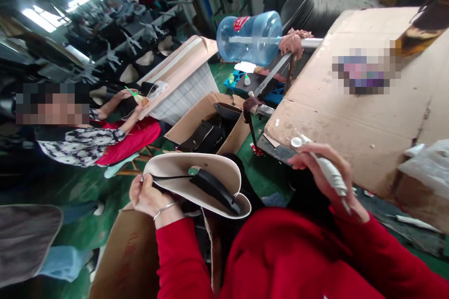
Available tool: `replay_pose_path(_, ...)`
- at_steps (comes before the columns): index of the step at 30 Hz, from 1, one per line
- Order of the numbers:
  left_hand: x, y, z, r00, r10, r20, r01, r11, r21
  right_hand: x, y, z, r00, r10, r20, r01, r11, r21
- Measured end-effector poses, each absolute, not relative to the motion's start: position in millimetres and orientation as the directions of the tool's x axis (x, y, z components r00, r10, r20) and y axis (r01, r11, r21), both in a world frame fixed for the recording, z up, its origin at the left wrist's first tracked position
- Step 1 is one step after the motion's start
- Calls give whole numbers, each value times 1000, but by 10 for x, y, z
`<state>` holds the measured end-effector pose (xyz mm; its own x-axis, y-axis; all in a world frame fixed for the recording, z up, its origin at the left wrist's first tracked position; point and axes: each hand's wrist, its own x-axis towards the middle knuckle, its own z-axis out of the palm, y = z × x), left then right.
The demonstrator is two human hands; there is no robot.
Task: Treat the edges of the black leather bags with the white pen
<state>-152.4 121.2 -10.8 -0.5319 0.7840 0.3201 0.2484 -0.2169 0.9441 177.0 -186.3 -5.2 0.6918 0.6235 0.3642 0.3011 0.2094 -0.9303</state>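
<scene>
My left hand [150, 198] is closed on the left edge of a bag [175, 163], pinching it between thumb and fingers. The bag gapes toward me, showing a cream inside, a black handle-like strip [210, 187] and a thin dark cord. My right hand [336, 173] is wrapped round a crumpled white squeeze tube [329, 172] near the table's front edge, apart from the bag. By the tube's upper end shows a small round white piece [296, 142]; I cannot tell whether it is attached.
A cardboard-covered table [351, 131] stands at right, with a clear plastic bag [428, 168]. Ahead, an open carton [231, 142] holds black bags. A large blue water bottle [249, 37] lies behind. Another carton [122, 252] is below my left arm. A co-worker [80, 142] sits at left.
</scene>
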Motion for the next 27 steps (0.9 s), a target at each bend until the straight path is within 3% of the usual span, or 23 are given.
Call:
replay_pose_path(4, -1415, 1254, -115, -603, 749, 276, 158, -227, 961, 1477, -1652, 45, 363, 841, 401, 414, 239, -878)
replay_pose_path(11, -1299, 1152, -90, -580, 765, 279, 156, -232, 960, 1029, -1457, 204, -23, 922, 386, 594, 323, -737)
replay_pose_path(20, -1356, 1064, -57, -595, 789, 153, 19, -177, 984, 826, -1282, 112, -120, 970, 214, 731, 232, -641)
replay_pose_path(27, -1457, 984, -133, -572, 810, 130, -27, -176, 984, 699, -1326, -101, -32, 952, 305, 686, 243, -686)
